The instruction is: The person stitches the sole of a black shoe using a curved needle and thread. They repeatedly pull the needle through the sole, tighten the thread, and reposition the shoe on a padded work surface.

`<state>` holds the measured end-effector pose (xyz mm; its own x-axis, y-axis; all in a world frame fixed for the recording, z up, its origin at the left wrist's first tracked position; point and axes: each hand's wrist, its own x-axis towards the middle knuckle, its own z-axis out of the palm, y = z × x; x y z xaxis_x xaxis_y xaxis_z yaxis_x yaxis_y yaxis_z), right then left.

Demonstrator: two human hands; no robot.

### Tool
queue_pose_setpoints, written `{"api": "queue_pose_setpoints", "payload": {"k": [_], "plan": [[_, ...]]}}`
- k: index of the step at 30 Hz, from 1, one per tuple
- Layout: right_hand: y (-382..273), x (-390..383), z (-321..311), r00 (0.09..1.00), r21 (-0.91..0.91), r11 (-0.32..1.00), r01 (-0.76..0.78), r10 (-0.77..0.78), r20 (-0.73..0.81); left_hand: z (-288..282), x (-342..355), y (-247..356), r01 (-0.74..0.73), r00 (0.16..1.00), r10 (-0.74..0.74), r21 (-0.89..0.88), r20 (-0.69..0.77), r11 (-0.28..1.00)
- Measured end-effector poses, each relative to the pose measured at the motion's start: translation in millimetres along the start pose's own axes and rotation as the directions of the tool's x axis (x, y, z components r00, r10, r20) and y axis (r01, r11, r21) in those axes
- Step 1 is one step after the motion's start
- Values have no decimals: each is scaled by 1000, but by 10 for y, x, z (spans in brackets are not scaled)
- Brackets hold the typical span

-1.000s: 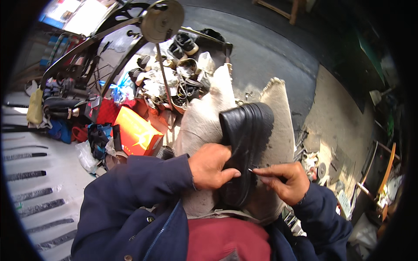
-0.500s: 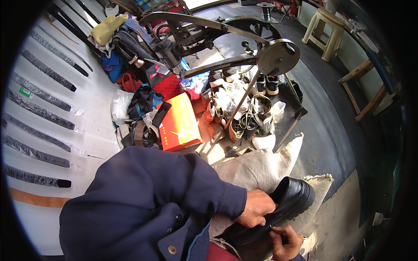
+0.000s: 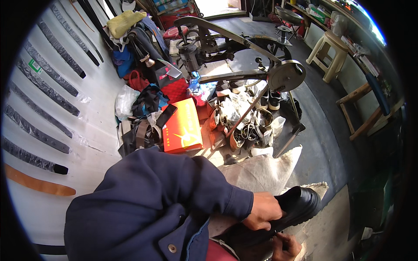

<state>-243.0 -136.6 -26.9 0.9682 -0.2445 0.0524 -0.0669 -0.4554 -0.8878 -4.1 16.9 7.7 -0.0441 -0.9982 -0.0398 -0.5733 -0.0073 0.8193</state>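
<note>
Cluttered repair stall, grey floor [image 3: 322, 143]. View has swung left since a second ago; black leather shoe [image 3: 296, 208] stays on lap, left hand [image 3: 262, 212] clamped over it, right hand [image 3: 285, 247] pinching its edge.

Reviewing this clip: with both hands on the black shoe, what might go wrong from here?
The right hand seems to pinch something thin at the sole of the black shoe, close under the left hand; if it is sharp, a slip might prick the fingers. The shoe is held on the lap over a pale sack and might slide off. The camera is turned toward the orange box, so the hands sit at the picture's edge.
</note>
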Motion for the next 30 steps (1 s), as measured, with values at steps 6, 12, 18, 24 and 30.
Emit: {"api": "queue_pose_setpoints", "payload": {"k": [6, 12, 18, 24, 30], "plan": [[13, 6, -9, 992, -56, 997, -58, 52, -112, -231, 75, 56, -160, 985, 173, 255, -28, 954], [62, -32, 31, 988, 31, 992, -120, 123, -91, -467, -27, 34, -124, 978, 153, 202, -140, 972], [42, -40, 89, 965, 163, 963, -217, 237, -114, -475, -169, 157, -56, 984, -99, -775, -151, 629], [-87, 70, -10, 979, -82, 992, -92, 75, -190, -423, 9, 0, -166, 928, 44, -303, -369, 938], [-144, 131, -11, 978, -45, 992, -116, 106, -182, -381, 285, 16, 56, 998, -52, 154, -33, 986]]}}
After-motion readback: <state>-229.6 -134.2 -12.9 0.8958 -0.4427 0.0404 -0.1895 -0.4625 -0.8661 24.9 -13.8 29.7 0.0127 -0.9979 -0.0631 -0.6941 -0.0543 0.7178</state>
